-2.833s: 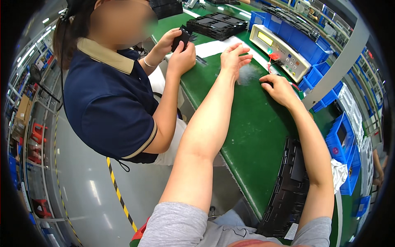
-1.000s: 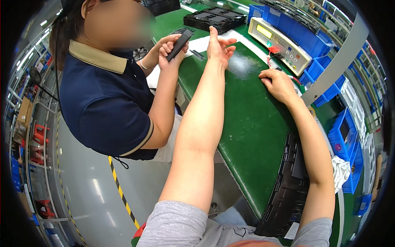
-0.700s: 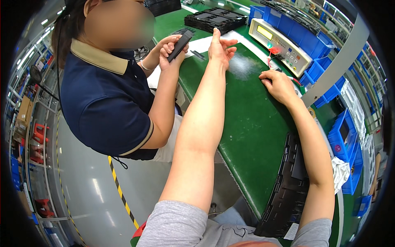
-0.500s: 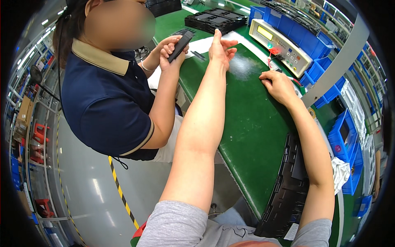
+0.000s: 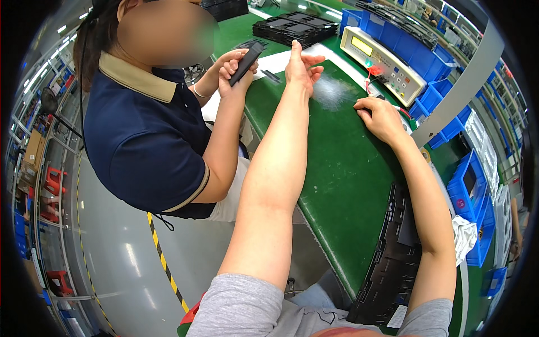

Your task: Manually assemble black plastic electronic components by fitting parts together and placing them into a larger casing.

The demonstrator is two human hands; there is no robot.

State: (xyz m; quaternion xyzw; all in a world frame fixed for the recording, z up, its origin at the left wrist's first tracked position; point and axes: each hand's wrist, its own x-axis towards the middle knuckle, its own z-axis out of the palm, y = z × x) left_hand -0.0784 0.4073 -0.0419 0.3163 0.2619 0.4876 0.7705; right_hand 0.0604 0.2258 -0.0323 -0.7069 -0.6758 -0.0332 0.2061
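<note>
I am watching from the head view — my left hand (image 5: pixel 302 63) is reaching far across the green counter (image 5: pixel 342 185), palm open, fingers spread and upright, holding nothing. It is hovering just beside a slim black handset-shaped device (image 5: pixel 245 63), which a co-worker in a dark blue polo is gripping in both hands (image 5: pixel 234 70) at the far left edge of the counter. My right hand (image 5: pixel 377 116) is resting on the counter further right, fingers curled downward; whether it is pinching anything I cannot tell.

Handling notes — the device is looking like rigid moulded plastic, narrow and long, probably light enough for one hand. Its smooth casing is likely a bit slippery, so I am judging the long side edges near the middle as the place to take hold, thumb opposite fingers, rather than the tapered end. It is probably not fragile, though a drop onto the hard floor could crack it.

Around it: stacked black trays (image 5: pixel 297 28) at the far end, a beige test meter (image 5: pixel 383 64) to the right, blue bins (image 5: pixel 426 56) behind.
</note>
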